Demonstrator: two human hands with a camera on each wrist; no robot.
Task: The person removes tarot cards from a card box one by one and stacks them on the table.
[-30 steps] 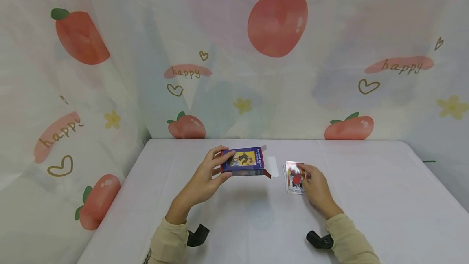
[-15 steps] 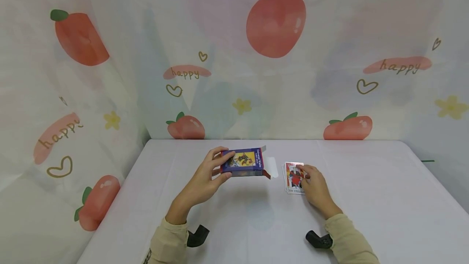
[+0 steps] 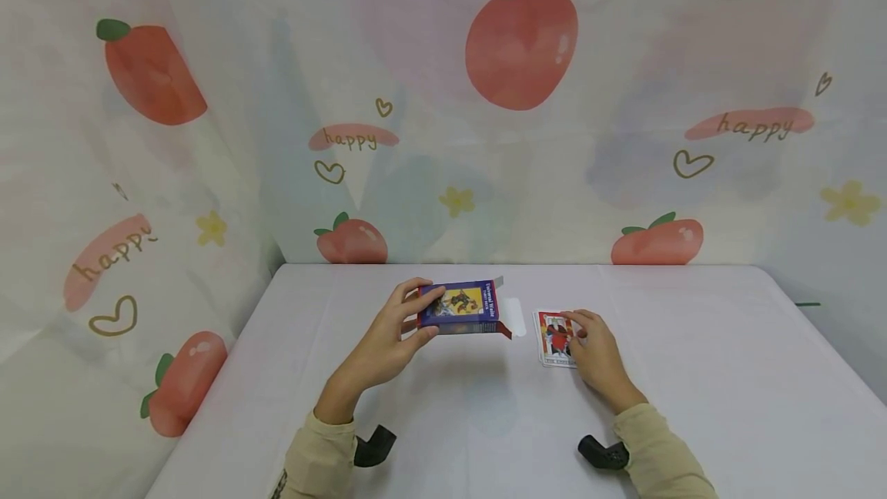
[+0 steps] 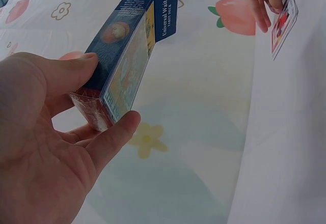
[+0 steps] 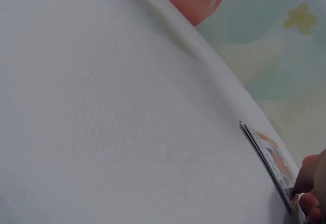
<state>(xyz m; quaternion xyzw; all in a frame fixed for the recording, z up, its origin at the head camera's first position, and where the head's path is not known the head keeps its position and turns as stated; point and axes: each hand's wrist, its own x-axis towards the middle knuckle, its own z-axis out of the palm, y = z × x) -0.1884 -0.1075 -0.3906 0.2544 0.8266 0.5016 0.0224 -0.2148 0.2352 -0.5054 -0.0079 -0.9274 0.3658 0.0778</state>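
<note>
My left hand (image 3: pixel 383 341) grips the left end of a blue tarot deck box (image 3: pixel 460 303), raised over the table with its shadow below. Thumb (image 4: pixel 76 71) and fingers clasp its two sides in the left wrist view. At the box's right end the flaps stand open, with a white flap (image 3: pixel 513 318) sticking out. To the right, my right hand (image 3: pixel 601 356) pinches a small stack of tarot cards (image 3: pixel 553 337) by its right edge. A red-toned picture card lies on top. Seen from the right wrist, the cards (image 5: pixel 270 158) form a thin slanted stack, fingertips at their lower end.
A white cloth covers the table (image 3: pixel 485 422). A fruit-patterned backdrop (image 3: pixel 430 175) rises behind it and along the left side. Black wrist-mounted pieces (image 3: pixel 374 447) show beside both sleeves (image 3: pixel 322 453).
The cards in my right hand have tilted slightly, and the bright glare on the top card has faded. My left hand and the box keep their place.
</note>
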